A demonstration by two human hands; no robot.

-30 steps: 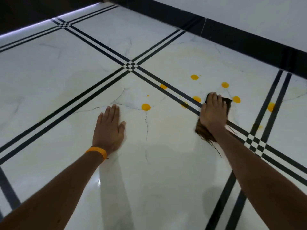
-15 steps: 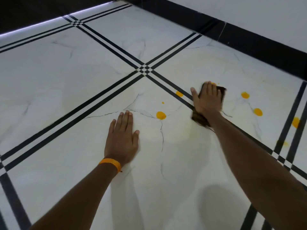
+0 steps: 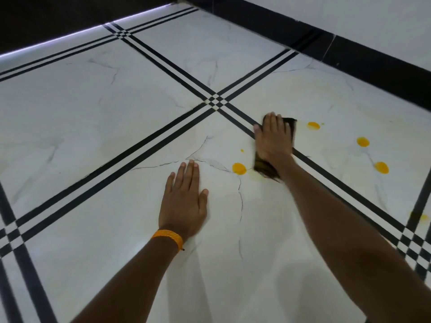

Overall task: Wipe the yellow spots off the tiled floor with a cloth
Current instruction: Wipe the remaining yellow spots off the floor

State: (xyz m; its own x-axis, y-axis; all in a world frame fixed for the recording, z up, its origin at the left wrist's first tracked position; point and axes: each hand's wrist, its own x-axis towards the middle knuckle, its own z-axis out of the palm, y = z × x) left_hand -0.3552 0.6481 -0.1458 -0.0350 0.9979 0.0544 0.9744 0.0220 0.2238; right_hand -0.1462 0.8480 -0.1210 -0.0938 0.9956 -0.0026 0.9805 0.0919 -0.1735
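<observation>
My right hand (image 3: pixel 275 138) lies flat, fingers straight, pressing the dark brown cloth (image 3: pixel 265 170) onto the tiled floor (image 3: pixel 116 108) right of centre, across a black double stripe (image 3: pixel 235 115). A yellow spot (image 3: pixel 239 168) sits just left of the cloth's near end. Three more yellow spots (image 3: pixel 363 141) lie further right. My left hand (image 3: pixel 184 201), with an orange wristband (image 3: pixel 168 237), rests flat and relaxed on the tile at centre, holding nothing.

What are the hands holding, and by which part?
Nothing is gripped. The right hand presses flat on the middle of the brown cloth; the left hand rests flat on the tiled floor.
</observation>
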